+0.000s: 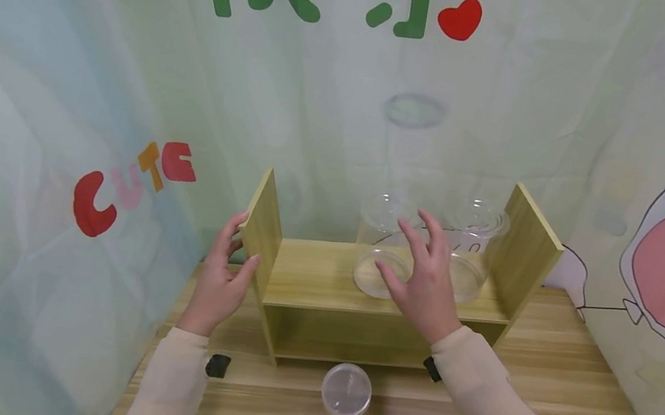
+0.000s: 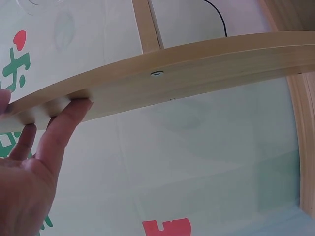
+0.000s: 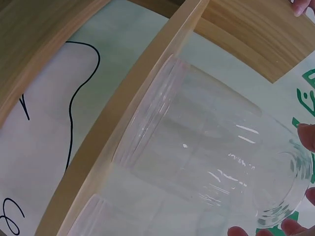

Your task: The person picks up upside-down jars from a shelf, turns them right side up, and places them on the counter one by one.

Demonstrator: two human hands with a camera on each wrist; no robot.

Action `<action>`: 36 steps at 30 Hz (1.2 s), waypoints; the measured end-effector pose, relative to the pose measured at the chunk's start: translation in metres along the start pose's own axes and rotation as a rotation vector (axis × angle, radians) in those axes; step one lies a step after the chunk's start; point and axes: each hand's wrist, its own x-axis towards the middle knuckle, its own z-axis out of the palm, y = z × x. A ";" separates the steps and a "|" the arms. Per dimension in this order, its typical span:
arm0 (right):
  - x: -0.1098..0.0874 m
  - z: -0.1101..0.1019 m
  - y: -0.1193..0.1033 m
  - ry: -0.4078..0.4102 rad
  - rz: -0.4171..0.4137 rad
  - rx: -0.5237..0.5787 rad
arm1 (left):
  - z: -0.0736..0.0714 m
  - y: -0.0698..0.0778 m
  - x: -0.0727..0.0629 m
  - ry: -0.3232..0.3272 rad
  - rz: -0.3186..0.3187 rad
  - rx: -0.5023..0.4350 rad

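A two-level wooden shelf (image 1: 313,266) with raised side panels stands on the table. My left hand (image 1: 221,284) holds its left panel, fingers on the outer face and thumb at the front edge; the left wrist view shows the fingertips against the panel (image 2: 128,88). On the upper board stand two clear jars, a left jar (image 1: 366,274) and a right jar (image 1: 470,280). My right hand (image 1: 427,281) is spread beside the left jar, thumb and fingers apart. In the right wrist view fingertips surround the upper end of a clear jar (image 3: 206,142); whether they touch it is unclear.
A smaller clear jar with a whitish lid (image 1: 347,390) stands on the wood-grain table (image 1: 262,407) in front of the shelf. Printed fabric (image 1: 335,106) with green characters hangs behind and on both sides. The shelf's lower level (image 1: 345,336) faces me.
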 end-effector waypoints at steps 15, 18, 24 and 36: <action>0.014 0.006 0.008 0.020 -0.032 0.002 | -0.001 -0.002 0.001 0.012 0.029 -0.046; 0.017 0.009 0.009 0.014 -0.053 0.005 | -0.001 -0.003 0.000 0.013 0.031 -0.034; 0.021 0.013 0.009 -0.030 -0.064 -0.029 | 0.002 -0.004 -0.001 0.016 0.028 -0.038; 0.023 0.014 0.010 -0.037 -0.071 0.001 | 0.000 -0.002 -0.002 0.024 0.023 -0.044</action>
